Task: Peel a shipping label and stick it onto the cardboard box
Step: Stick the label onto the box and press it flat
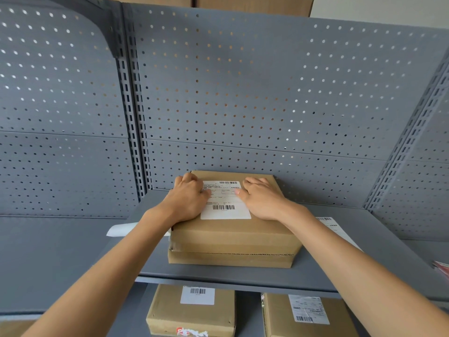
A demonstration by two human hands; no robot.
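A brown cardboard box [233, 239] sits on a grey metal shelf [218, 276], near the pegboard back. A white shipping label [224, 205] with barcodes lies flat on the box's top. My left hand [188, 199] rests palm down on the box top, its thumb on the label's left edge. My right hand [261, 199] lies palm down on the right side, its thumb on the label's right edge. Both hands have curled fingers and hold nothing.
A white backing sheet [121, 229] lies on the shelf left of the box. More labels [335, 227] lie on the shelf to the right. Two labelled boxes [192, 312] [308, 314] stand on the lower shelf. A grey pegboard wall [243, 105] closes the back.
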